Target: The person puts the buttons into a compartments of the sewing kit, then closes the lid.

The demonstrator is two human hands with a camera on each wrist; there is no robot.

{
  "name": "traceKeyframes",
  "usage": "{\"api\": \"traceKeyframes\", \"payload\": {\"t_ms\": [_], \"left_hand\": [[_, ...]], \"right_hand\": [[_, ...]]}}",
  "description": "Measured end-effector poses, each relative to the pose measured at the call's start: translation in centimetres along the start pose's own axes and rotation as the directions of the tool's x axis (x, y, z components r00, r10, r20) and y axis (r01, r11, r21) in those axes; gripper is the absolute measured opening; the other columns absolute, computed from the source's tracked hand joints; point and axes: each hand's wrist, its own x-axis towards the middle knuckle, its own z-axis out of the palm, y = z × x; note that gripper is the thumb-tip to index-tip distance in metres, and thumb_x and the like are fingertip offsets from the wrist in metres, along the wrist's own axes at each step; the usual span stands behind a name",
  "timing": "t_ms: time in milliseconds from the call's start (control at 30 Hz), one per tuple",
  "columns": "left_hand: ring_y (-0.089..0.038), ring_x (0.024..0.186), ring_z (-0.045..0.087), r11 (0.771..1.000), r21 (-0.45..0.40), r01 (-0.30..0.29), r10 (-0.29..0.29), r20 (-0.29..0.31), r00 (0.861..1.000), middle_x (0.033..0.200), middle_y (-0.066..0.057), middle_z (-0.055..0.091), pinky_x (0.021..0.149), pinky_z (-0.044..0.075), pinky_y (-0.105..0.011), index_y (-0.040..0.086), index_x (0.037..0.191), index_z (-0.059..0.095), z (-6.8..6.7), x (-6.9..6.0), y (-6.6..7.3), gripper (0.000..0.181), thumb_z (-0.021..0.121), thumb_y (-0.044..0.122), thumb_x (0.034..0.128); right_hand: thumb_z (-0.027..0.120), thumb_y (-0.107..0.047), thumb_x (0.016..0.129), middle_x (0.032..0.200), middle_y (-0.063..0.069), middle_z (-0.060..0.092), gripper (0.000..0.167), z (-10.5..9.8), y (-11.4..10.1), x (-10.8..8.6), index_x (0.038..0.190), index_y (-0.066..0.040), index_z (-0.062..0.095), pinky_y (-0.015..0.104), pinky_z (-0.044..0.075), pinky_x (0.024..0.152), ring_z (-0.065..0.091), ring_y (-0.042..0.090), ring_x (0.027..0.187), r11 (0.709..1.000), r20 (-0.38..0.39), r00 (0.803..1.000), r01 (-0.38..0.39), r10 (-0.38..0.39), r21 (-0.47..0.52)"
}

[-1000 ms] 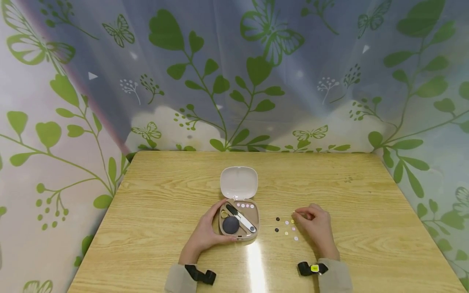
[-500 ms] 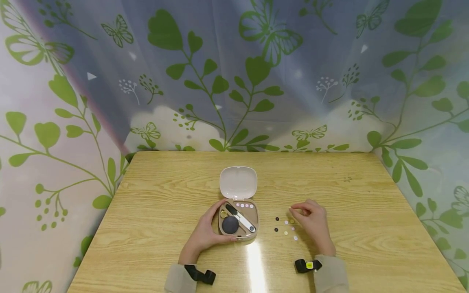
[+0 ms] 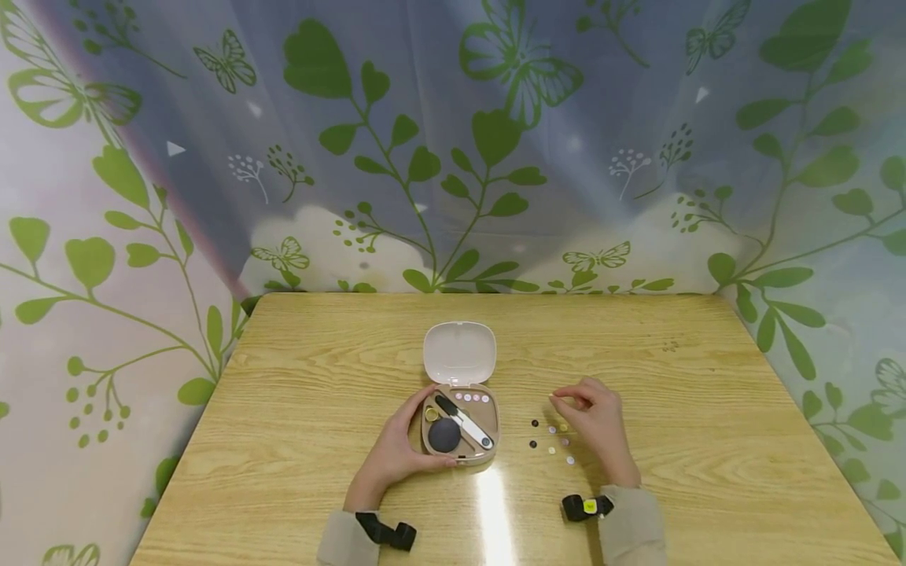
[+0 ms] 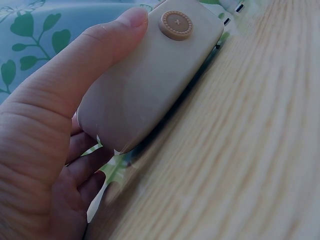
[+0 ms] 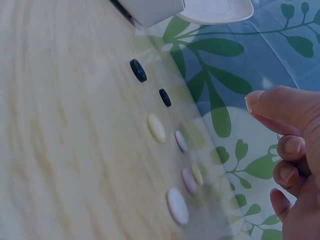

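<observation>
My left hand [image 3: 391,450] grips the near-left side of an open beige sewing box [image 3: 498,409], thumb along its front and fingers round the back. In the left wrist view that thumb lies beside the round button-shaped catch [image 4: 177,25] on the box wall. Inside sit a white-and-black snipping tool [image 3: 467,422], a dark round piece [image 3: 444,435], a gold ring-like piece [image 3: 431,413] and a row of pale buttons [image 3: 467,398]. My right hand [image 3: 593,417], raised above the table, pinches a small pale-yellow button [image 5: 248,104] between thumb and forefinger, mostly hidden by the fingertips.
Loose buttons lie right of the box: two black ones, one a black button [image 3: 533,444], plus yellow, white and pinkish ones, including a white button [image 5: 177,206]. The box's lid [image 3: 460,353] stands open behind it. A patterned curtain [image 3: 453,157] borders the wooden table [image 3: 318,354].
My right hand has lifted from beside the loose buttons and moved left and away from me, carrying the pinched button. The left hand and the box have stayed put.
</observation>
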Motion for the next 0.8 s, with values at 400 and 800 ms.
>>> {"api": "traceKeyframes", "payload": {"t_ms": [400,800], "left_hand": [[-0.026,0.143,0.035,1.000,-0.010,0.018,-0.018,0.008,1.000,0.153,-0.010,0.041,0.117,0.025,-0.052,0.012,0.153,0.038,0.0,0.0,0.0,0.112,0.098,0.015,0.0581],[-0.028,0.143,0.034,1.000,-0.014,0.003,-0.003,-0.003,1.000,0.153,-0.012,0.041,0.117,0.025,-0.053,0.010,0.153,0.038,0.1,0.0,0.0,0.113,0.098,0.012,0.0573]], "right_hand": [[0.085,-0.005,0.075,0.061,-0.006,0.042,0.008,0.9,-0.5,0.6,0.077,-0.004,0.078,0.019,0.030,0.052,0.036,0.006,0.059,0.998,0.017,0.998,0.060,-0.060,0.014],[0.085,-0.001,0.073,0.060,-0.007,0.043,0.009,2.1,-1.7,1.3,0.076,-0.006,0.078,0.018,0.031,0.053,0.036,0.008,0.060,0.998,0.048,0.997,0.063,-0.063,0.005]]}}
